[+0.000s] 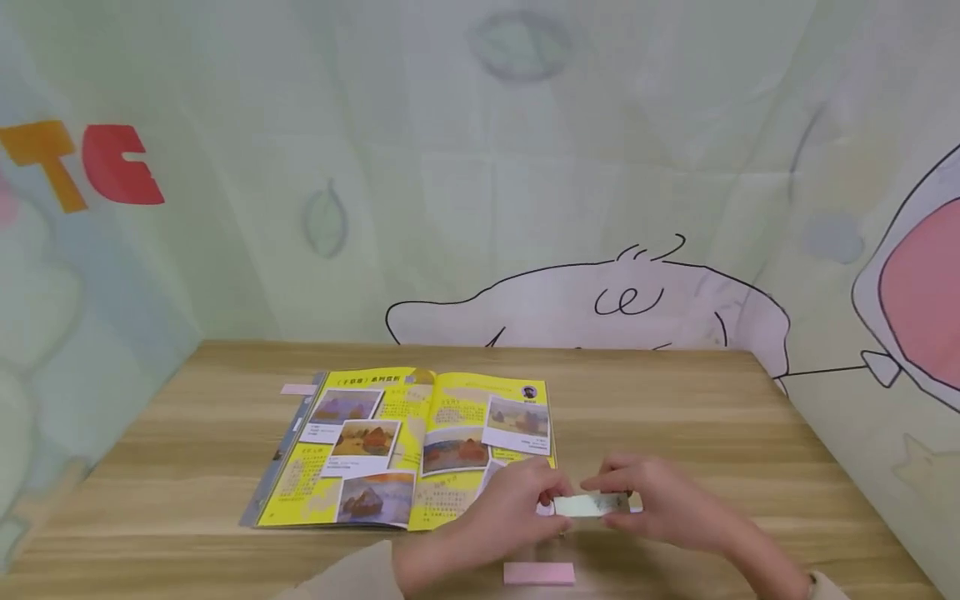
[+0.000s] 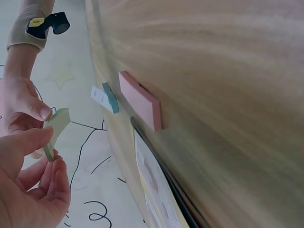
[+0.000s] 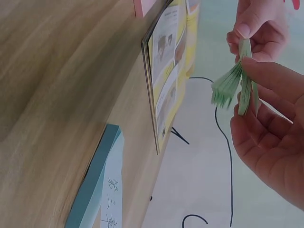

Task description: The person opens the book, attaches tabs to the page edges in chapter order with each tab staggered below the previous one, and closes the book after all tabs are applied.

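A light green sticky-note pad (image 1: 588,505) is held off the table between both hands. My left hand (image 1: 506,510) pinches one end between thumb and fingers. At the other end, my right hand (image 1: 667,507) holds the pad with thumb and fingertips. In the right wrist view the sheets of the green pad (image 3: 228,86) are bent and fanned apart. Below on the table lies a pink sticky-note pad (image 1: 538,573). Near it is a teal pad (image 3: 95,175) whose lifted pale top sheet (image 3: 113,190) bears handwriting; the head view does not clearly show it.
An open magazine (image 1: 420,517) with yellow pages and pictures of paintings lies left of the hands. A pink tab (image 1: 298,389) sticks out past its left edge. The wooden table (image 1: 165,467) meets a printed cloth backdrop (image 1: 375,167) behind and at the sides.
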The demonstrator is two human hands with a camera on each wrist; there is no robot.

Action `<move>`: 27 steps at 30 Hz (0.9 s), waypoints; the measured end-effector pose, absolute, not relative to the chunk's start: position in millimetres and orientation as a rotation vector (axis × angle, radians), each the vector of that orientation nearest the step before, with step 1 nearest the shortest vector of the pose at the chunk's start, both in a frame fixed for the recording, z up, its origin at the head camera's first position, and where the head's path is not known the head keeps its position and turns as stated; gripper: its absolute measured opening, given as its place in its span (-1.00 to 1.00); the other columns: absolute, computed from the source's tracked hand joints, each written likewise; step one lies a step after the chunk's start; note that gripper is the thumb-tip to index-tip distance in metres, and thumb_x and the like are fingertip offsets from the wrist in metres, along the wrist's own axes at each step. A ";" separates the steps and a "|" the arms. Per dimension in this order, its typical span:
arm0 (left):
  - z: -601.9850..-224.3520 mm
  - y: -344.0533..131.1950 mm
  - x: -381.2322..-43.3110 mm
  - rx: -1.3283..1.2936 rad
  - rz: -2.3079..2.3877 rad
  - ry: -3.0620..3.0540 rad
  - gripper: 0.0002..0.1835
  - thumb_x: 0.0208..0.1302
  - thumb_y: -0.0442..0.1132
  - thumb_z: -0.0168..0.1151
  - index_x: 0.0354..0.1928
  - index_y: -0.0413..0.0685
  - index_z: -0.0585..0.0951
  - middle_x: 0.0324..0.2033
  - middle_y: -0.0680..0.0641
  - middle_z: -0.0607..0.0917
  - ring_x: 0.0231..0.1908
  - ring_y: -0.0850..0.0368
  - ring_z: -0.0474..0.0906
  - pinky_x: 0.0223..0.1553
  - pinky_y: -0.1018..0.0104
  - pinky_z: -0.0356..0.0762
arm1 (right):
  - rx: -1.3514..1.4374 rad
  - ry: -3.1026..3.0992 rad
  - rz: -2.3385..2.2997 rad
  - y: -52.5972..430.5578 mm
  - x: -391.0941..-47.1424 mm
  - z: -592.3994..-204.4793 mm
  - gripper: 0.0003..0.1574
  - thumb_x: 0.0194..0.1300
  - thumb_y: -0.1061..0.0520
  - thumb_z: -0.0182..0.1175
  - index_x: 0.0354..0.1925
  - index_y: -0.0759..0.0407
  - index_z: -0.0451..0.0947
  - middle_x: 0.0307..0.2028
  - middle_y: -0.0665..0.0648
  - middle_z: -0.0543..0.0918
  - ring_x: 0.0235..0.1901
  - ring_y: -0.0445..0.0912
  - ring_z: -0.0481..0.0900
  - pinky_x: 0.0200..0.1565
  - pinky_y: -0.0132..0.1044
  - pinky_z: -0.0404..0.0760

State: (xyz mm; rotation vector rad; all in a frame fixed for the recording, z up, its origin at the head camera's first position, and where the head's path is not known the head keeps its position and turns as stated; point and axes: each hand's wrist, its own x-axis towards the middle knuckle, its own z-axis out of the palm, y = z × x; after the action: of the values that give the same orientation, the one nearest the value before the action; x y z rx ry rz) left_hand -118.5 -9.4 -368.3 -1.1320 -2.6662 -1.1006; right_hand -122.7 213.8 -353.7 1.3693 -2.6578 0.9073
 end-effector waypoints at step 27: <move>-375.3 -17.6 -109.7 -1.166 -1.118 -2.713 -0.85 -0.06 -0.24 0.45 -0.40 0.00 0.67 -0.55 0.26 0.45 -0.49 0.49 0.33 -0.42 0.68 0.31 | 1.345 -2.543 0.963 199.2 -105.3 -359.5 -0.73 -0.06 0.39 0.36 -0.34 0.11 0.67 -0.47 -0.18 0.52 -0.48 -0.41 0.39 -0.47 -0.61 0.43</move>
State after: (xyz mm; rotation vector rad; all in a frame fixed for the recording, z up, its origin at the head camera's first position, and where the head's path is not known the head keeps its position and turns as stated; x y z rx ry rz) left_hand -109.7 -17.6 -375.3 -1.1656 -2.7127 -1.1183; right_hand -105.3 199.2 -359.5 1.3449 -2.5425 0.9630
